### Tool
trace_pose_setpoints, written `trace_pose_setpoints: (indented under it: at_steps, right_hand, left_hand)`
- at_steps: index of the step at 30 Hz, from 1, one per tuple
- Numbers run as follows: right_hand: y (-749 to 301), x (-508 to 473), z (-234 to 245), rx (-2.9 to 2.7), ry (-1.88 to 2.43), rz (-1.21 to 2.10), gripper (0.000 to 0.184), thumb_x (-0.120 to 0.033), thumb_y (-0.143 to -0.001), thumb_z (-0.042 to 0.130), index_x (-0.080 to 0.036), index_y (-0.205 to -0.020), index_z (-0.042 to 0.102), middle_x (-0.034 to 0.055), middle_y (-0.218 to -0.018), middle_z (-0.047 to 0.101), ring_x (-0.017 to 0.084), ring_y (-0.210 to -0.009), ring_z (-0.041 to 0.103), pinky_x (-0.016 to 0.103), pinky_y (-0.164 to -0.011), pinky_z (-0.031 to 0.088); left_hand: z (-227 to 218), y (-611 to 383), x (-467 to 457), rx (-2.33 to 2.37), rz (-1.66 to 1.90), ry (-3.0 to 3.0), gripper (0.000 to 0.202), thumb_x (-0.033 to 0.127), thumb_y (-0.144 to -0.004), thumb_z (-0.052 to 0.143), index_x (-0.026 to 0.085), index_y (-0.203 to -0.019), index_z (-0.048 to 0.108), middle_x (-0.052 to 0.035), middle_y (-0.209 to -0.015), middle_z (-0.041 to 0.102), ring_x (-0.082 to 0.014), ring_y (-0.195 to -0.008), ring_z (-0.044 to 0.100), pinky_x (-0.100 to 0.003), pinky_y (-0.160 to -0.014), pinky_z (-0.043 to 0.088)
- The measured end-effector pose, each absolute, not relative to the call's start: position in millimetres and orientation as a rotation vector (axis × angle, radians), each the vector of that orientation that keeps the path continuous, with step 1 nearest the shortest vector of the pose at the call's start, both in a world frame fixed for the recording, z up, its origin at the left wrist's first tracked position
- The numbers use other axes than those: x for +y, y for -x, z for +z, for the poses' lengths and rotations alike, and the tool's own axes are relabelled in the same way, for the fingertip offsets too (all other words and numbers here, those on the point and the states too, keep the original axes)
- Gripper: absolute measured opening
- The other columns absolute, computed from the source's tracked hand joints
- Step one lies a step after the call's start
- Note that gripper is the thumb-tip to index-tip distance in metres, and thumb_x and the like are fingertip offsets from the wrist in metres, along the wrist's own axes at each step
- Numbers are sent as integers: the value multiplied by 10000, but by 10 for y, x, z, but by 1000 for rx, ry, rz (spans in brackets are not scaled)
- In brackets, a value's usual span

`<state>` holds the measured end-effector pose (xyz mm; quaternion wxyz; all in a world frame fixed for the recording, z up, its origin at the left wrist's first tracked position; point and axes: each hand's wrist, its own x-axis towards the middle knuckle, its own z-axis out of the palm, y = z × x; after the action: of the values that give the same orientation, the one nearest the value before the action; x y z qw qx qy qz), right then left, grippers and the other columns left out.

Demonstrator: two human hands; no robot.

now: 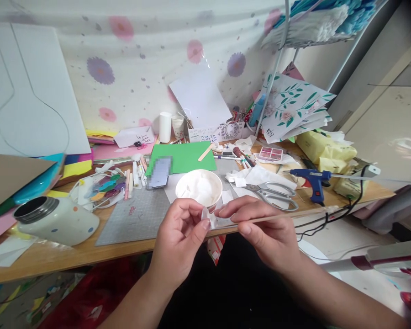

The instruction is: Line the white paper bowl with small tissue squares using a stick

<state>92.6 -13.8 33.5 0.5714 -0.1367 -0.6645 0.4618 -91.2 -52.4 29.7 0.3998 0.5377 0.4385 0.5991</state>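
Observation:
My left hand [183, 237] pinches a small piece of thin, whitish, translucent material [207, 218] between thumb and fingertips. From the other side, my right hand [265, 230] reaches to the same piece with its fingers. A thin pale stick [262, 219] appears to lie between the right thumb and fingers, pointing off to the right. Just beyond both hands is a white bowl [199, 186] with white material inside. Grey-handled scissors [276, 194] rest to the right of the bowl, beside scraps of white paper [253, 176].
A blue glue gun [313, 180] with a cable stands at the right. Green card [187, 155] and a phone [160, 172] lie behind a grey cutting mat [130, 221]. At the left, a pale jar [60, 220] lies on its side near the wooden table's front edge [123, 255].

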Motion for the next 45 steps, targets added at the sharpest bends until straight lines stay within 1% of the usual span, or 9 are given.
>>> trace_pose_setpoints:
  at_steps: [9,13,18,23,27,33,38,42,45]
  right_hand:
    - [-898,-153,365,-1541,337,1067,191,-204,-949,679,-326,-1069,763,40,-1026,769,258,-987,732,468,-890,588]
    - [-870,-156,376,-1549,365,1011,176,-209,-957,668,-320,-1055,762,43,-1022,775,249,-983,732,444,-883,591]
    - [-854,-174,417,-1595,392,904,138,-243,-955,672,-303,-1035,767,61,-987,795,242,-942,740,412,-846,597]
    - [-855,-182,439,-1656,402,847,151,-238,-961,657,-299,-1054,758,80,-994,794,249,-944,750,427,-839,615]
    - [-858,-178,404,-1649,380,873,169,-232,-958,661,-304,-1079,756,80,-1017,789,256,-962,746,440,-850,614]
    - [-916,-195,326,-1551,350,979,221,-203,-955,661,-327,-1112,753,52,-1074,768,255,-1014,731,475,-941,593]
    - [-928,-213,442,-1739,312,792,258,-158,-950,630,-281,-1149,739,102,-1064,766,276,-1031,753,455,-917,626]
    - [-889,-203,472,-1783,348,660,250,-144,-942,629,-269,-1129,737,114,-1029,789,256,-941,773,394,-809,650]
    - [-862,-180,419,-1708,406,679,267,-112,-925,643,-283,-1104,742,84,-1002,797,240,-907,763,381,-785,633]
  left_hand:
    - [357,936,-533,1188,1565,-1611,130,95,-884,650,223,-860,646,20,-838,661,-93,-771,643,-151,-718,530]
    - [365,946,-541,1188,1588,-1644,157,81,-872,653,237,-869,666,18,-862,678,-101,-806,663,-161,-748,544]
    - [358,956,-561,1149,1560,-1606,108,142,-898,657,242,-891,698,-11,-935,698,-137,-885,679,-214,-808,562]
    - [272,964,-555,1075,1532,-1394,40,215,-912,679,236,-890,706,-11,-949,685,-133,-838,659,-218,-763,548]
    - [214,968,-540,1044,1509,-1251,54,256,-904,706,216,-867,699,-9,-881,683,-136,-804,625,-231,-751,520]
    - [248,964,-525,1015,1503,-1153,70,260,-904,710,219,-848,700,12,-818,690,-118,-774,612,-215,-744,503]
    - [237,972,-529,1055,1515,-1198,65,252,-916,689,216,-863,698,-1,-863,694,-140,-816,626,-239,-764,514]
    - [244,977,-542,1090,1517,-1327,62,233,-929,664,230,-874,692,6,-868,686,-135,-818,627,-226,-761,512]
    - [270,983,-560,1149,1535,-1474,83,209,-949,623,240,-898,682,-11,-1029,684,-144,-932,644,-240,-833,518]
